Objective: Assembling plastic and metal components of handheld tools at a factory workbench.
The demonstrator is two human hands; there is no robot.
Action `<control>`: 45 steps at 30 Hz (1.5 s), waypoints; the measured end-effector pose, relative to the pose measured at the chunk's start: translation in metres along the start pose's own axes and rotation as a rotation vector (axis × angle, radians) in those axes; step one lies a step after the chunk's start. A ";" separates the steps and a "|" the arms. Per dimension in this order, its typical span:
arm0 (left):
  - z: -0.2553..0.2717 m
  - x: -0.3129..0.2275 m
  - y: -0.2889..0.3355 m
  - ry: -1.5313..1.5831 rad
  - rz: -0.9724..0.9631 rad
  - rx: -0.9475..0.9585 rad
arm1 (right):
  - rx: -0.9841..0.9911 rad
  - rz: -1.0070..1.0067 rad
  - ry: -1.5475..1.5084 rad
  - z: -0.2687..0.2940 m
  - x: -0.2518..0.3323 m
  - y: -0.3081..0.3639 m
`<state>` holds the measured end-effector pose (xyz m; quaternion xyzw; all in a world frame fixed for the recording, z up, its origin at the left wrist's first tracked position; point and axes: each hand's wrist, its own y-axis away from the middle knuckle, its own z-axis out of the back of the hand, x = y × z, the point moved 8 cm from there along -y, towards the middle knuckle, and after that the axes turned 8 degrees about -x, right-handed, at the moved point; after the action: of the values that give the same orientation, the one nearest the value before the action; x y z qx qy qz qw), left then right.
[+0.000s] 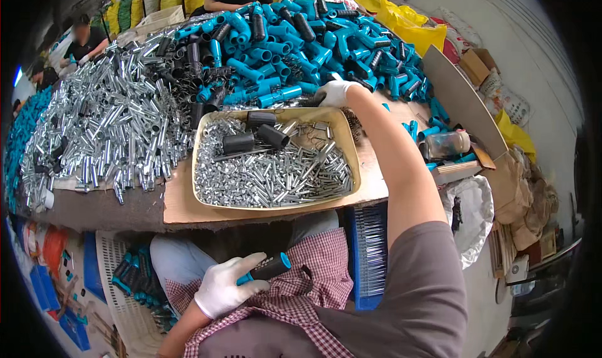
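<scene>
My left hand (pixel 221 289), in a white glove, is closed around a teal-and-black plastic handle (pixel 271 268) above my lap. The handle's teal ring end points to the right. Across the table my right hand (pixel 337 93), also gloved, reaches past the tray's far right corner to the near edge of a heap of teal tube fittings (pixel 276 47). Its fingers look curled, and whatever lies in them cannot be made out. Before me sits a cream tray (pixel 276 204) of small metal pins and nuts, with several black sleeves (pixel 239 143) on top.
Shiny metal tubes (pixel 119 113) are heaped on the left. A clear jar (pixel 446 143) stands at the right, by an upright board (pixel 464 101). Below are a white basket (pixel 119 295) with handles and a blue crate (pixel 370 257) of metal rods. Other people sit beyond the table.
</scene>
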<state>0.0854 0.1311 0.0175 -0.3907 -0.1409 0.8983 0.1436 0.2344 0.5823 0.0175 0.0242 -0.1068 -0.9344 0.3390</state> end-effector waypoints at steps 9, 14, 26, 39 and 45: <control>0.003 0.025 0.022 0.110 0.303 0.024 | -0.117 -0.193 -0.105 -0.013 -0.070 0.074; -0.003 0.021 0.021 0.139 0.292 0.058 | -0.272 -0.047 -0.074 -0.020 -0.046 0.135; 0.000 0.017 0.030 0.180 0.278 0.010 | -0.996 -0.068 -0.393 0.008 -0.003 0.240; 0.015 0.021 0.039 0.308 0.370 -0.065 | -0.830 -0.319 -0.123 -0.022 0.007 0.227; 0.019 0.025 0.034 0.264 0.321 -0.087 | -0.946 -0.281 -0.205 -0.020 0.002 0.230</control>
<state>0.0497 0.1061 0.0006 -0.5281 -0.0953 0.8438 -0.0010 0.3795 0.4055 0.0481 -0.2099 0.3000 -0.9146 0.1715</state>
